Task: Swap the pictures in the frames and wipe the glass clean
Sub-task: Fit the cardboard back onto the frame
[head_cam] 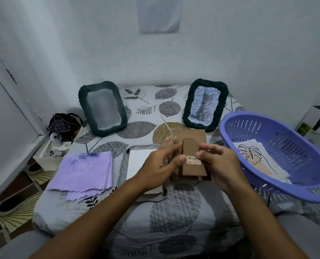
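I see both hands on the brown backing board (193,161) at bed (174,212) ctr: left hand (160,168) thumb on its label, fingers blurred, grip unclear; right hand (218,163) pinches it. Cat frame (205,105) leans at wall.

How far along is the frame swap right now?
Early-middle. Done: the left frame stands empty. In hand: both hands, left and right, hold the brown backing board. Left: the cat picture remains in the right frame, the leaf print lies in the basket, and the purple cloth lies folded.
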The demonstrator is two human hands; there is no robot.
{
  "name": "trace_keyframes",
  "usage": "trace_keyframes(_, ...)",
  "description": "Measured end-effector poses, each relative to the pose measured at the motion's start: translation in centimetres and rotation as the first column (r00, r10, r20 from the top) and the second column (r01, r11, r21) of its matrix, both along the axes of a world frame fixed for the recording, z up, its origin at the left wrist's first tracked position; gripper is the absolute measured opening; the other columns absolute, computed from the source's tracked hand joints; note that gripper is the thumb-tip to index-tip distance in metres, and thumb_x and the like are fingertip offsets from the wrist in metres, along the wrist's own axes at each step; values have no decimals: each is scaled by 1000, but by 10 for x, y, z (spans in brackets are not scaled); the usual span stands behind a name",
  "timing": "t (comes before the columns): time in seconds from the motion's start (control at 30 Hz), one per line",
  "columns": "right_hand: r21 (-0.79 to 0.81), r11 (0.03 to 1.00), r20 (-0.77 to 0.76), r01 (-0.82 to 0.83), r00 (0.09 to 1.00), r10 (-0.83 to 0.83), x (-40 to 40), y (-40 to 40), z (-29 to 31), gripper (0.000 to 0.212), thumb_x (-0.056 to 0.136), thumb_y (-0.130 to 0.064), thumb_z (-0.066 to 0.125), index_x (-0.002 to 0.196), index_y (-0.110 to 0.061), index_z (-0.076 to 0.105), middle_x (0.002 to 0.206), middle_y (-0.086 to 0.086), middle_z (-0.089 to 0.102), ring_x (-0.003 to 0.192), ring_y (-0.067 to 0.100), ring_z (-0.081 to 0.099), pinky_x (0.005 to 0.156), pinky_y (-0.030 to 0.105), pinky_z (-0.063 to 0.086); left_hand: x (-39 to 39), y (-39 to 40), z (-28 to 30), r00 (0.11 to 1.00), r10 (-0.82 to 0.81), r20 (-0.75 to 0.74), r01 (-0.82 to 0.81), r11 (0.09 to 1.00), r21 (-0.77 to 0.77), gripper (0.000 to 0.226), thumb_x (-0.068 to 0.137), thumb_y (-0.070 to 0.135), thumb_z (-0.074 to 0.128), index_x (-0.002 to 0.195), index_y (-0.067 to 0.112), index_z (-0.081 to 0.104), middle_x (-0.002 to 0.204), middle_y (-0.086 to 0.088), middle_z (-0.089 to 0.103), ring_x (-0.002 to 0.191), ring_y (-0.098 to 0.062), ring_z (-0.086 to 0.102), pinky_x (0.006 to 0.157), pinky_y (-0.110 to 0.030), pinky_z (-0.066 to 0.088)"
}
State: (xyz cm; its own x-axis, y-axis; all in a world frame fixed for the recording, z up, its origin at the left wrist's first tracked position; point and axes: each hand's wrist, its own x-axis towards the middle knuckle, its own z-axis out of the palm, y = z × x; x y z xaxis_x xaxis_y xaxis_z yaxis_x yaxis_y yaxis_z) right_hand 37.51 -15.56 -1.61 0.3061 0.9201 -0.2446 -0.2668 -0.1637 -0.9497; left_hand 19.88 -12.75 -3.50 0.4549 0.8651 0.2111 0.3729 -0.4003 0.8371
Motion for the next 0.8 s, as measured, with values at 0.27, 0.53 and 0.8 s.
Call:
trace_keyframes(0.27,197,975,96,-105,992,87,-21,-4,41,26,78,6,70,99,-8,66,86,9,68,74,20,67,60,29,57,-4,11,36,786,381,487,-127,871,-475,31,93,-1,54,121,12,57,83,-3,73,67,-13,69,48,-29,54)
trace_keyframes(0.53,14,946,334,-323,894,300,-53,9,32,66,72,-4,80,127,-24,50,104,-5,56,88,12,60,65,33,56,-54,10,24,758,490,431,-123,756,-643,26,91,-5,53,111,8,64,87,-10,72,69,-19,69,54,-32,58)
trace_keyframes(0.8,-144,900,142,-412,891,431,-78,14,4,71,71,6,77,133,-11,48,91,4,63,73,20,66,46,26,52,-87,9,3,834,518,191,-288,704,-650,11,86,-4,63,94,3,64,72,-13,71,63,-29,67,52,-33,56)
